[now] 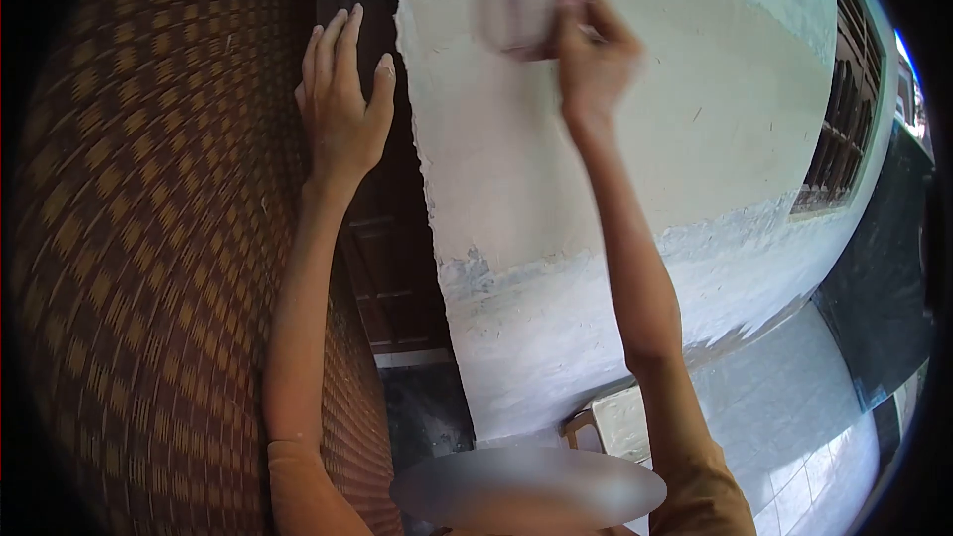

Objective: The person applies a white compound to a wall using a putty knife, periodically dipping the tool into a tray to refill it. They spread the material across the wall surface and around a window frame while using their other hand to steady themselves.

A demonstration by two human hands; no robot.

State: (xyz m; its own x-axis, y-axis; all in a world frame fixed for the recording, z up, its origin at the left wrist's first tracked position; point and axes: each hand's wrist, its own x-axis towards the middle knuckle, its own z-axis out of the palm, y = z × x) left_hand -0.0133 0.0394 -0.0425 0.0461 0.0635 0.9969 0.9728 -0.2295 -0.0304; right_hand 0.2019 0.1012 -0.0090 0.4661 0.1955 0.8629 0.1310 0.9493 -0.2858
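My right hand (599,60) is raised high against the pale plastered wall (516,189). Its fingers pinch a flat piece with a pale middle and dark reddish edges (516,10), smeared by motion; I cannot tell what kind of thing it is. That piece overlaps the upper part of the wall. To the left, my left hand (342,104) holds nothing, its fingers stretched upward and the thumb apart. It overlaps the edge of the brown woven panel (169,228) and the dark door (372,248) behind.
The wall's left edge is rough, and patchy plaster runs along its lower part. A barred window (844,109) is at the right. Below are a small stool or table (620,422), the tiled floor (784,387) and a dark panel (879,258). A blurred oval (526,488) covers the bottom middle.
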